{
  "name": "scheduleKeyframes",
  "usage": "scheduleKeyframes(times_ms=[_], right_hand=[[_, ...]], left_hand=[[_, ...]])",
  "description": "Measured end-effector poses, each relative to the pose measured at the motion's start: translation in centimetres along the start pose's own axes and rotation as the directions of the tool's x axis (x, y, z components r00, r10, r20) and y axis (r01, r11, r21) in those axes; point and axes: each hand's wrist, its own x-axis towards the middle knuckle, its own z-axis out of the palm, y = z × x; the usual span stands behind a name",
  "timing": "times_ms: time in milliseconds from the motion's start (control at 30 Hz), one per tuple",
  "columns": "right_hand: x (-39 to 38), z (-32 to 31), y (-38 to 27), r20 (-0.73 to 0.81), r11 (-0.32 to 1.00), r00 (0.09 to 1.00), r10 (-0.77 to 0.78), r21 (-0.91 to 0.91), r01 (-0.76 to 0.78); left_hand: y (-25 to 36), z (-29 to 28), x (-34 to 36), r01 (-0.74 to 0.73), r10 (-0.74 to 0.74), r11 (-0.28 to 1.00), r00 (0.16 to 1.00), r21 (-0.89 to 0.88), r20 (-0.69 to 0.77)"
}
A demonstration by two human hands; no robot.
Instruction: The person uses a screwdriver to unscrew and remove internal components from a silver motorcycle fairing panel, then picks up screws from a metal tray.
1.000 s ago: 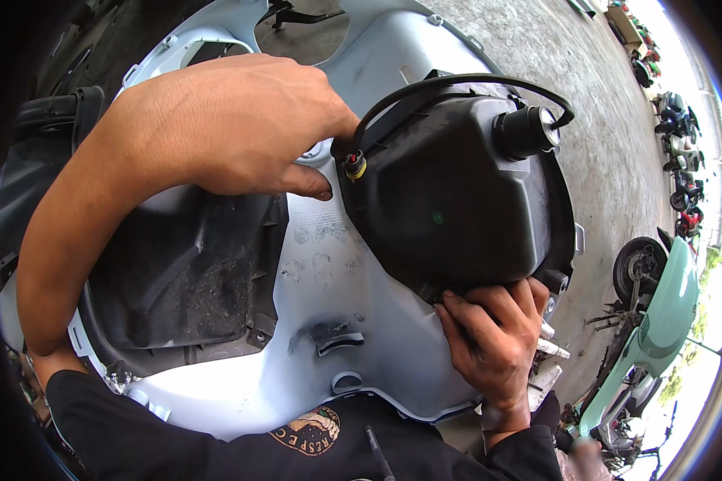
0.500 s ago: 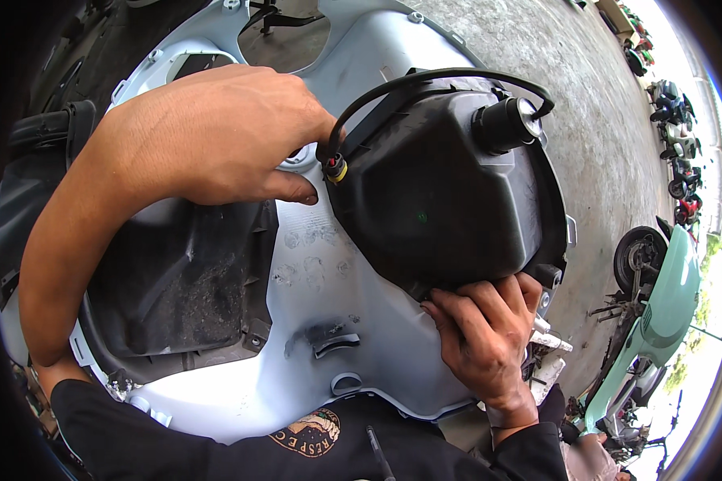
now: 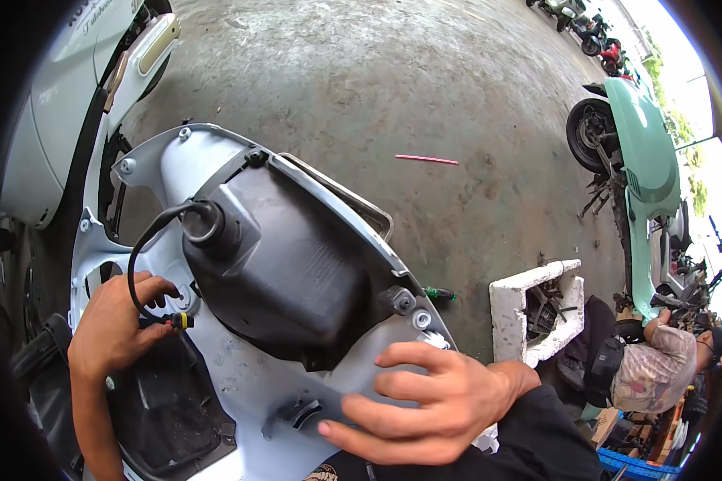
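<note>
A pale blue scooter body panel (image 3: 253, 417) lies below me, a black plastic housing (image 3: 289, 272) in its upper-middle part, with a capped round fitting (image 3: 207, 228). A black cable (image 3: 140, 248) loops from that fitting to a yellow-and-black connector (image 3: 181, 321). My left hand (image 3: 116, 329) has its fingers closed around the cable at the connector, above a second black plastic part (image 3: 164, 405). My right hand (image 3: 421, 405) is open over the panel, below and right of the housing, fingers apart and slightly bent, holding nothing.
A white scooter (image 3: 48, 152) stands at left, a mint-green scooter (image 3: 650, 160) at right, parked ones beyond. A co-worker (image 3: 650, 373) crouches by the green one. A foam box (image 3: 505, 321), green-handled tool (image 3: 443, 294) and pink stick (image 3: 425, 159) lie on the floor (image 3: 337, 96).
The view has swung, so the housing sits further left and more floor shows. My right hand has left the housing's lower edge and opened. My left hand is lower, at the cable's connector.
</note>
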Motion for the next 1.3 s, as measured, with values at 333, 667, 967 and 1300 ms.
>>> scheduleKeyframes(times_ms=[333, 667, 967, 1300], right_hand=[[-20.0, 7.3, 18.1, -0.037, 0.191, 0.189, 0.981, 0.036, -0.981], [-39.2, 15.5, 10.8, 0.198, -0.206, -0.385, 0.901, -0.587, -0.783], [-23.7, -3.8, 10.1, -0.083, 0.29, 0.29, 0.953, -0.007, -0.957], [-4.4, -22.3, 2.7, -0.49, 0.709, 0.783, 0.383, 0.699, 0.091]], left_hand=[[-0.2, -0.6, 0.1, 0.114, -0.112, 0.991, 0.993, 0.076, -0.033], [6.0, -6.2, 1.4, -0.297, 0.52, 0.79, 0.788, 0.537, -0.329], [9.1, -2.0, 0.4, -0.633, 0.688, 0.721, 0.701, 0.28, -0.188], [8.8, 2.5, 1.9, -0.738, 0.775, 0.623, 0.628, 0.259, -0.074]])
